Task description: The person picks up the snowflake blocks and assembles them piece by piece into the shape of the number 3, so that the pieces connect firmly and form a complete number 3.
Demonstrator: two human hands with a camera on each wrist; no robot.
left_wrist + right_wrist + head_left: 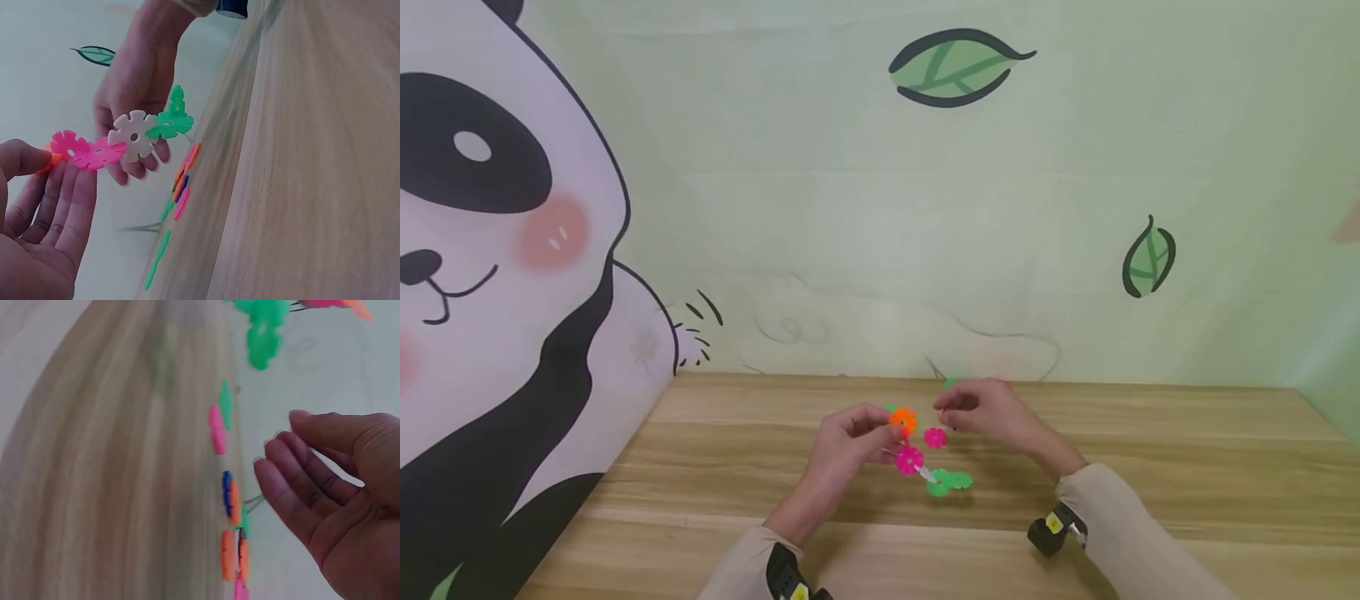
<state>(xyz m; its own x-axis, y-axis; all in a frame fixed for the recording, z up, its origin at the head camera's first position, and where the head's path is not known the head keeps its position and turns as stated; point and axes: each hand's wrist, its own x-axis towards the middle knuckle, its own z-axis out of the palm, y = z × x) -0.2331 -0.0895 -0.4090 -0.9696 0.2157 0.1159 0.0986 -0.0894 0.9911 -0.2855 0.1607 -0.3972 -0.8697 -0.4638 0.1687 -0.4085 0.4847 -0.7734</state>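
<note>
Head view, lower ctr: I see L hand (850, 440) pinching a flower-disc chain (909, 460) by its orange end disc (907, 419); R hand (992, 410), fingers apart from thumb, is empty near loose discs (935, 437). I'd pinch lightly, w/ joints unbent.

A pale green wall (820, 183) is rising behind the table (1187, 467), where a big black-and-white panda (482, 275) with pink cheeks is smiling at far left and two outlined leaves, one larger (955, 71) and one smaller (1149, 260), are hanging apart. Faint sketch lines are curving low near the table's back edge, whose wood grain is running sideways. Soft light is spreading, a whitish gleam slanting at far right.
</note>
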